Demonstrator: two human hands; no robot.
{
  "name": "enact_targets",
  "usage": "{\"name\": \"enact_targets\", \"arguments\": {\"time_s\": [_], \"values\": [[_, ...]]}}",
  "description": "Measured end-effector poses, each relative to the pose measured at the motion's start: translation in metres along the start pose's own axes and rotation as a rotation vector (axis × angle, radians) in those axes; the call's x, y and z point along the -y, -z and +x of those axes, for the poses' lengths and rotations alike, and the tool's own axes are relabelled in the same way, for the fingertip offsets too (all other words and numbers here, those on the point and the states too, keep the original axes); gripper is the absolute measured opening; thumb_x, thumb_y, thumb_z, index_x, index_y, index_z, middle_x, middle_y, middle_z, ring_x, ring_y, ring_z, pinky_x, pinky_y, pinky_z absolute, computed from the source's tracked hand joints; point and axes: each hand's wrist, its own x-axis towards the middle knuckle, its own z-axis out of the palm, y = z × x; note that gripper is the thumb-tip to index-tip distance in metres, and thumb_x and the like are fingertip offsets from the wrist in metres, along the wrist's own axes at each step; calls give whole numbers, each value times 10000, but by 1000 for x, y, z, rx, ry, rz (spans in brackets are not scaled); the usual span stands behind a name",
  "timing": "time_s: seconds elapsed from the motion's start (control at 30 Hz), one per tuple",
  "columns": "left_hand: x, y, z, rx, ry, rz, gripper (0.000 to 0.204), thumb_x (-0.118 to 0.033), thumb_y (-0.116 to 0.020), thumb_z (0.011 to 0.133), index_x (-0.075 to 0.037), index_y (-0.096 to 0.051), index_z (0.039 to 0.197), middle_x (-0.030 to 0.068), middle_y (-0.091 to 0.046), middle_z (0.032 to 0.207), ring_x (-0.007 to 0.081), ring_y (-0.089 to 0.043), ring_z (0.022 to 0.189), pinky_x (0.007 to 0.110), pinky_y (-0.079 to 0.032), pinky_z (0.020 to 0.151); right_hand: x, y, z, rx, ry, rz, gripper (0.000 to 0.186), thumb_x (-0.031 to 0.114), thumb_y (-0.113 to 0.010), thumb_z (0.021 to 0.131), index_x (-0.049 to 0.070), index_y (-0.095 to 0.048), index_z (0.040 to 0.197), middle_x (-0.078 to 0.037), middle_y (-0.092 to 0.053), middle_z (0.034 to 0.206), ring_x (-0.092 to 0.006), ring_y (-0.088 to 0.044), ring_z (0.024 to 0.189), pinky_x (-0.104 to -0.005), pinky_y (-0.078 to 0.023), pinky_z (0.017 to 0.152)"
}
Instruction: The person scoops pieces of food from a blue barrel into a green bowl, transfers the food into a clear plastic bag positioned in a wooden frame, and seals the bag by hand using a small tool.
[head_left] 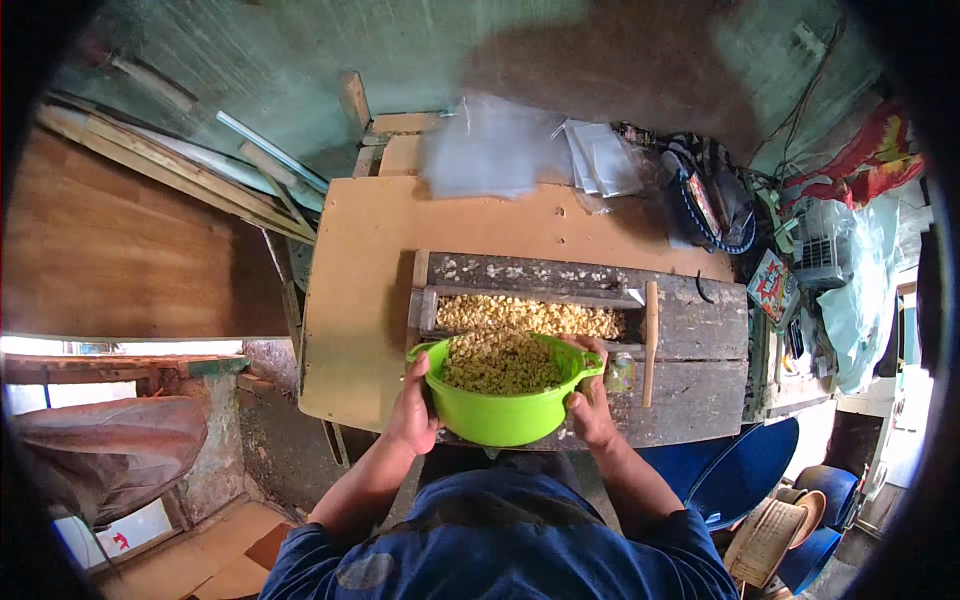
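Note:
I hold a bright green plastic bowl (500, 415) between both hands, near the table's front edge. My left hand (412, 410) grips its left side by the rim. Around the handle on the opposite side, my right hand (592, 395) has its fingers closed. Pale, crumbly nut-like pieces (500, 365) are heaped in the bowl; their exact kind is unclear. Just beyond it, a long slot in a dark wooden board (690, 320) contains similar yellowish pieces (530, 316). The bowl's far rim partly overlaps that slot, and the heap hides some of it.
On the board lie a wooden stick (651, 345) and a small glass jar (621, 374) by my right hand. Clear plastic bags (603, 160) rest at the back of the tan table (350, 290). A dark blue-rimmed basket (715, 215) stands back right. Blue tubs (745, 470) sit below right.

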Motion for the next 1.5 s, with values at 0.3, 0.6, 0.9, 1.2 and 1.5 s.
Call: {"name": "enact_targets", "arguments": {"time_s": [0.3,0.6,0.9,1.2,1.5], "values": [[-17,-21,-7,-39,-60,60,641,-670,-481,910,-146,-573,1267,-5,-672,1078,92,-658,815,228,-478,511,-1,-12,0,-96,106,-54,816,561,-639,868,28,-299,1384,-143,-395,1320,-262,-385,1263,-420,-301,1087],[-12,3,-1,-76,-68,-46,581,-612,-478,935,-129,-582,1242,0,-649,1130,93,-583,871,274,-379,619,5,-27,9,-151,7,-144,769,498,-661,858,8,-327,1346,-122,-442,1211,-220,-428,1141,-381,-362,993],[-3,8,5,26,-49,-95,623,-582,-491,949,-65,-549,1291,87,-626,1258,226,-597,1154,398,-468,994,21,-27,7,-154,-1,-105,783,523,-663,858,16,-322,1347,-138,-441,1243,-227,-437,1169,-393,-366,1009],[6,-21,16,99,3,-134,610,-559,-500,947,-67,-539,1305,92,-618,1271,249,-593,1157,421,-466,999,33,1,1,-221,-30,-218,806,571,-659,855,17,-344,1348,-130,-452,1245,-227,-436,1168,-385,-364,1011],[14,-48,17,165,93,-179,674,-632,-479,924,-107,-521,1344,64,-609,1266,203,-589,1155,384,-486,956,46,15,-12,-295,23,-248,726,483,-660,870,10,-366,1337,-142,-478,1249,-230,-465,1162,-379,-376,1010]]}}
